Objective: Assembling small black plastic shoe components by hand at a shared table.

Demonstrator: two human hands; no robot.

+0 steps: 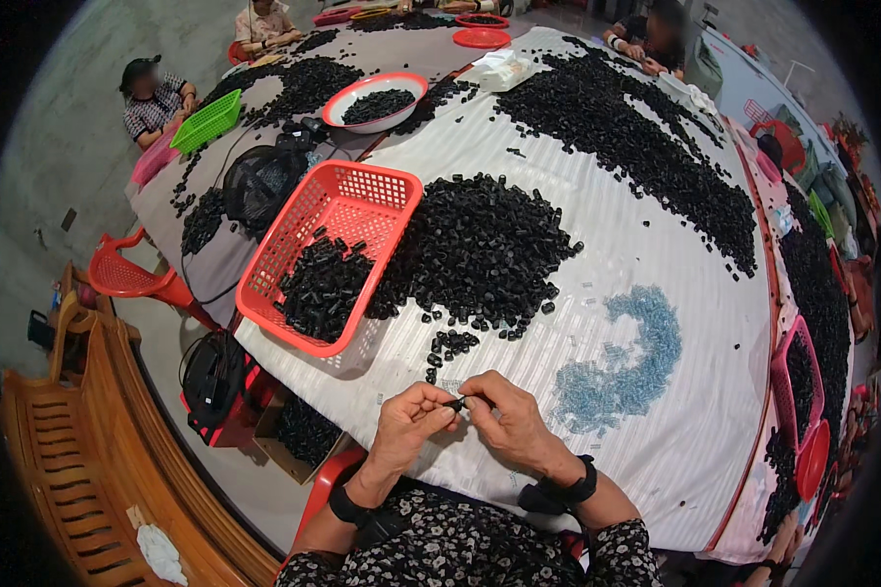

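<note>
My left hand (406, 426) and my right hand (509, 421) meet at the near edge of the white-covered table. Between their fingertips they pinch a small black piece (454, 403); the fingers partly cover it. Just beyond lies a large heap of short black cap-like pieces (489, 245), with a few strays trailing toward my hands. Left of the heap, a red plastic basket (255, 293) holds more black pieces. To the right of my right hand, small clear bluish pieces (641, 357) are spread in a curved patch.
More black pieces (626, 127) cover the table's far right. A red-rimmed bowl (409, 88), a green basket (206, 121) and a black mesh item (259, 186) stand at far left. Other people sit around the tables. A wooden bench (59, 450) is at lower left.
</note>
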